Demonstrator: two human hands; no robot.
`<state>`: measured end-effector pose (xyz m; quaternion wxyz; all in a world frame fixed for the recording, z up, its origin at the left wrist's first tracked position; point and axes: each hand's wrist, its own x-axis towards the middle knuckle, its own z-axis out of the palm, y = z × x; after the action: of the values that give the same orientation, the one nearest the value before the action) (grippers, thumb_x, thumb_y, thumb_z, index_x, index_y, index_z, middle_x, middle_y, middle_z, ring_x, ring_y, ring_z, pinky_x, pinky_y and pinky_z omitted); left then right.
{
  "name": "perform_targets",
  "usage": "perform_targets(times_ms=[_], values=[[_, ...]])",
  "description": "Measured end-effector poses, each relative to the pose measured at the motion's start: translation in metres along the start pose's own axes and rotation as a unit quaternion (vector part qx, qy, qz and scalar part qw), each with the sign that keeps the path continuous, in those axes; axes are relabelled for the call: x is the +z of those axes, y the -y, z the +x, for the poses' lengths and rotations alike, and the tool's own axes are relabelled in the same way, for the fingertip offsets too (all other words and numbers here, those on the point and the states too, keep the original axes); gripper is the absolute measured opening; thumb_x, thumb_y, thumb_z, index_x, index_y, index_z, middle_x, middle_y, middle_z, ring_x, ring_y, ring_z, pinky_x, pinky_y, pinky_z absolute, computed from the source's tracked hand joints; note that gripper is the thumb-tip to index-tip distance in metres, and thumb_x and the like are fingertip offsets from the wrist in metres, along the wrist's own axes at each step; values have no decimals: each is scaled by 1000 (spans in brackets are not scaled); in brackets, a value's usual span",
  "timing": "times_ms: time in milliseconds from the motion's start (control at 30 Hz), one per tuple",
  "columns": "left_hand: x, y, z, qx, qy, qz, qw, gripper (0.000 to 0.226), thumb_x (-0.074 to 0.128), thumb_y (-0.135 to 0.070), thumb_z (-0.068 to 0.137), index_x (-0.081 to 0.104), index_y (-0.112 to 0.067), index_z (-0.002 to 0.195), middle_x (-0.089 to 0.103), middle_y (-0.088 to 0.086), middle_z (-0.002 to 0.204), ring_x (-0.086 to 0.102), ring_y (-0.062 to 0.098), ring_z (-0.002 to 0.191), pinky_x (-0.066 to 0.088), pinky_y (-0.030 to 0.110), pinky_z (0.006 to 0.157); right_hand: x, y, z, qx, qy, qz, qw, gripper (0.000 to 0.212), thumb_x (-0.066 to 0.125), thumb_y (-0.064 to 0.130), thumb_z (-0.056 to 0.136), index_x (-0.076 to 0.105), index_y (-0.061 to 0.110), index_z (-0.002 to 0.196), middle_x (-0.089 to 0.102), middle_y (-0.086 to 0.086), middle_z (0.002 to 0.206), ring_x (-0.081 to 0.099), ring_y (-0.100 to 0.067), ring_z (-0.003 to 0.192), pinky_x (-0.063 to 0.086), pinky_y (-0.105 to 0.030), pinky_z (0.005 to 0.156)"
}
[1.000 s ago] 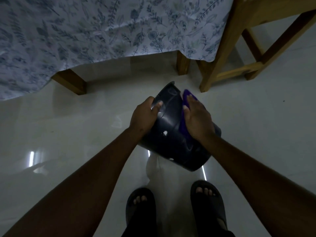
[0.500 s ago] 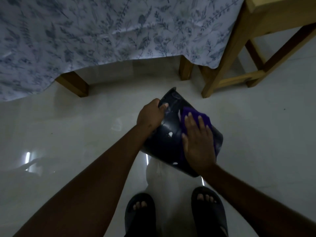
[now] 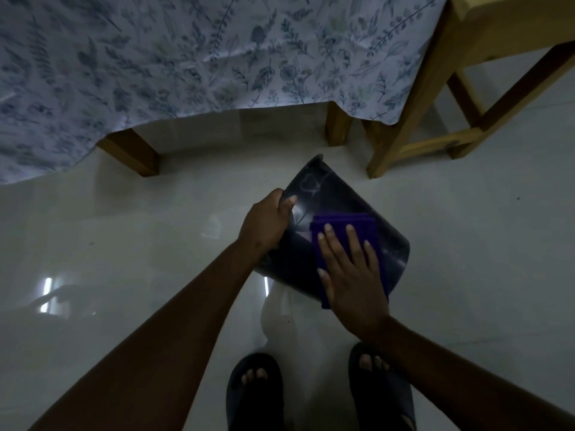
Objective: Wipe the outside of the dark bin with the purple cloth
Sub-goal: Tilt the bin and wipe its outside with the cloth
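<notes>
The dark bin [image 3: 334, 197] is held tilted above the pale floor, its side wall turned up toward me. My left hand [image 3: 266, 223] grips the bin's left edge, fingers curled over the rim. A folded purple cloth [image 3: 357, 223] lies flat on the bin's wall. My right hand [image 3: 350, 272] presses down on the cloth with fingers spread, covering its lower half. The bin's opening is hidden from view.
A bed or table draped in a blue leaf-print sheet [image 3: 186, 57] stands ahead on wooden legs [image 3: 130, 152]. A wooden stool [image 3: 435, 98] stands at the upper right. My two feet in dark sandals [image 3: 253, 390] are on the glossy floor below the bin.
My right hand has slid the cloth down the bin's wall toward me and flattened out on it. The bin has turned so more of its side faces up. The left hand keeps its grip.
</notes>
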<state>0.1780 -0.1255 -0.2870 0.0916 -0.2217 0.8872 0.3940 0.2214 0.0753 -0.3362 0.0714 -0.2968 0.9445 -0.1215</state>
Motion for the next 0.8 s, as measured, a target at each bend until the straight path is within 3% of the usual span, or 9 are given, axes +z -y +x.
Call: perform_targets(times_ms=[67,233,400,467,600,700,800], values=[[0,-7,2,11,4,-8,1000,34,36,-40,101,55,-13,107,62,3,95,60,18,84,48,30,72,-5,-1,24,-23,-7,1,1000,58,24,40,99,13,22,154,13,-1,162,8,-27,149,16,-52,117],[-2,3,2,14,-4,8,1000,34,35,-39,101,55,-11,103,62,4,92,59,20,81,46,31,69,-24,-21,70,118,-25,93,988,55,33,32,100,21,15,152,26,-5,159,22,-27,147,28,-49,115],[1,-9,14,11,3,12,1000,32,36,-39,101,55,-13,103,60,1,89,57,15,77,39,26,63,-1,4,11,-60,11,0,998,59,29,39,98,11,25,153,11,3,162,2,-25,150,16,-53,117],[2,-14,16,10,6,5,1000,29,36,-39,101,53,-15,100,59,-1,87,55,10,72,39,22,60,-10,0,46,-42,2,27,999,58,28,39,98,12,26,153,12,4,161,3,-22,150,15,-51,118],[1,-16,15,5,5,6,1000,27,36,-38,101,53,-17,99,58,0,89,57,17,80,39,24,62,-28,-17,77,95,-27,110,989,54,30,34,101,21,19,152,22,-1,160,16,-23,148,24,-51,117],[-1,-16,14,4,13,23,1000,26,37,-38,101,53,-18,96,58,0,88,57,18,79,41,27,65,-20,2,30,60,-19,100,993,56,25,37,100,13,25,153,14,4,161,6,-20,150,15,-49,119],[0,-9,12,4,10,38,999,30,37,-38,101,56,-15,100,60,2,91,57,19,80,43,29,69,-10,13,21,-9,-12,64,998,55,22,40,100,17,25,152,18,2,161,11,-22,149,16,-47,118]])
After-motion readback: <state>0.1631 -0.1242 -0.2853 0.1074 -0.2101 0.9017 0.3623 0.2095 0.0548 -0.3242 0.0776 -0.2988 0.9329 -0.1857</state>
